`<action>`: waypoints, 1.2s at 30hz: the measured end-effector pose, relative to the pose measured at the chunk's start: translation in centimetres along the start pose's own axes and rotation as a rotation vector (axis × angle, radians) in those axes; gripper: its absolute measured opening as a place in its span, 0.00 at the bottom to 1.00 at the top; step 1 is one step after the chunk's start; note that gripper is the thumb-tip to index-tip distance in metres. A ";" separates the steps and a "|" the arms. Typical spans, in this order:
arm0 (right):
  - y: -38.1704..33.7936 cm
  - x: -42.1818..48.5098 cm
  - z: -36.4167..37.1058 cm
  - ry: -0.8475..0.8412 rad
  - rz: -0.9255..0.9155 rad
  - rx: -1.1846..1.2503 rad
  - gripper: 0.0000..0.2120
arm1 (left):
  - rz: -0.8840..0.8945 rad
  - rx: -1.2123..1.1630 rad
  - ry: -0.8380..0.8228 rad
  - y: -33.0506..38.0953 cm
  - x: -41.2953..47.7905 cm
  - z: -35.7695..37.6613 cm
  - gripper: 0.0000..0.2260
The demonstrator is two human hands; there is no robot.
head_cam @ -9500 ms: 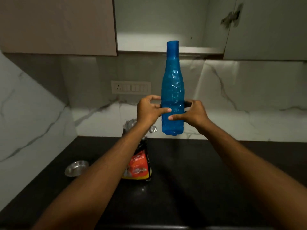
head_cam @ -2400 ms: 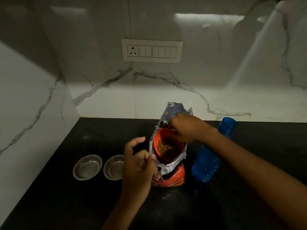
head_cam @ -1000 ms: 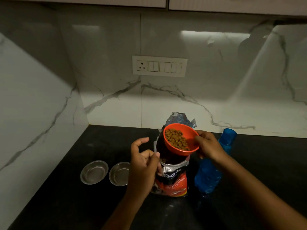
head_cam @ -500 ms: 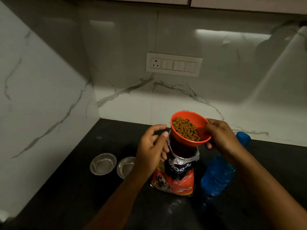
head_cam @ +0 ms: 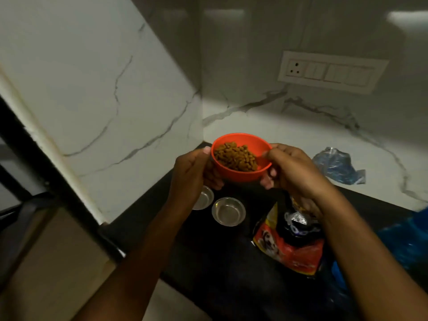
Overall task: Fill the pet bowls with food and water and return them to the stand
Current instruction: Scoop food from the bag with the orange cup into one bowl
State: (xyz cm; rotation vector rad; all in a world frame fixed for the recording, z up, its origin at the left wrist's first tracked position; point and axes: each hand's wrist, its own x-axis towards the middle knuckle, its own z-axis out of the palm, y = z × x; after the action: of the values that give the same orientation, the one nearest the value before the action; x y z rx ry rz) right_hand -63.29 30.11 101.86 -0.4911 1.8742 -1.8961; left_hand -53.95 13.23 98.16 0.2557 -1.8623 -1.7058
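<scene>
A dim kitchen corner fills the frame: white marble-look wall panels (head_cam: 97, 84) with grey veins run from the upper left down toward the centre, meeting the back wall (head_cam: 254, 66) at a vertical corner seam, and a band of brighter light falls across the lower part of that back wall. A white switch plate (head_cam: 331, 71) with a socket and several rocker switches is mounted at the upper right. The black surface (head_cam: 220, 262) spreads across the lower middle and right, with a dark frame (head_cam: 58, 181) slanting across the left edge and a pale floor (head_cam: 46, 286) at the lower left.
</scene>
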 end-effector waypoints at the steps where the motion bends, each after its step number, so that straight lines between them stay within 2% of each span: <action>1: 0.2 0.3 0.8 -0.014 0.004 0.007 0.09 | 0.002 0.016 0.018 -0.3 0.2 -0.9 0.19; 7: 3.8 3.5 4.9 -0.012 -0.022 -0.134 0.11 | -0.028 0.047 -0.005 -3.3 2.8 -5.5 0.19; 11: 9.0 6.7 6.6 0.062 -0.014 -0.267 0.13 | -0.156 0.151 -0.099 -6.9 5.3 -7.5 0.19; 16: 15.1 10.8 8.6 0.165 0.049 -0.358 0.12 | -0.313 0.174 -0.205 -13.0 9.3 -9.8 0.13; 20: 17.4 12.9 9.7 0.224 -0.041 -0.511 0.13 | -0.406 0.133 -0.282 -16.3 11.8 -10.7 0.11; 24: 18.8 13.7 10.0 0.259 -0.046 -0.562 0.12 | -0.441 0.153 -0.366 -18.7 12.8 -10.7 0.11; 29: 19.7 14.0 9.7 0.324 0.033 -0.593 0.12 | -0.479 0.146 -0.358 -21.1 13.2 -10.2 0.11; 36: 20.4 14.0 10.1 0.346 -0.020 -0.585 0.13 | -0.478 0.187 -0.284 -22.1 12.9 -9.7 0.10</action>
State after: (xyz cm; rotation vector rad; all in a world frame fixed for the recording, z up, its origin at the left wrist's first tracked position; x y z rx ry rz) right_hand -68.70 14.17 81.09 -0.3669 2.6749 -1.4887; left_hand -64.58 -5.09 80.81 0.6014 -2.3132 -1.9560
